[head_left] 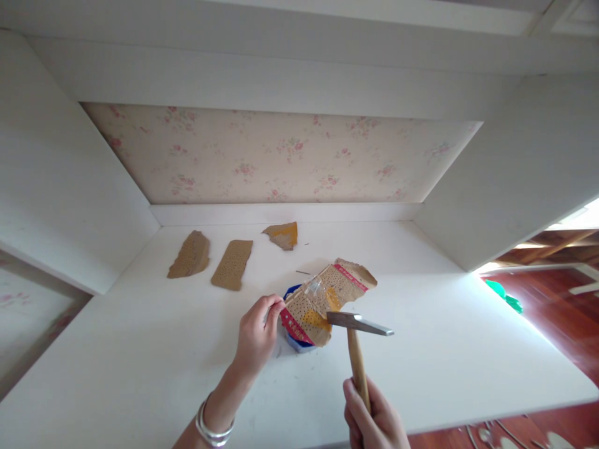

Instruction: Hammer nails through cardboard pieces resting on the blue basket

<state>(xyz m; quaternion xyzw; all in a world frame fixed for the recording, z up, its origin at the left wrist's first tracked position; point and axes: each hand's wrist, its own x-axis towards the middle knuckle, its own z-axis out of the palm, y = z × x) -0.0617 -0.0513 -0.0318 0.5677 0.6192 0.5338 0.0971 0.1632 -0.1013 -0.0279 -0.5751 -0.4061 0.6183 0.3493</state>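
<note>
My left hand (256,337) pinches a thin nail against the left edge of a torn cardboard piece (327,296), which is full of small holes and has red and yellow print. The cardboard lies on top of a blue round container (294,340). My right hand (374,421) is wrapped round the wooden handle of a hammer (358,324). Its metal head hovers just above the near end of the cardboard. Silver bangles circle my left wrist.
Three more torn cardboard pieces (231,264) lie farther back on the white desk (140,355). White side panels and a floral back wall (281,156) enclose the desk. The right edge drops to a red wooden floor (552,312), where a green object lies.
</note>
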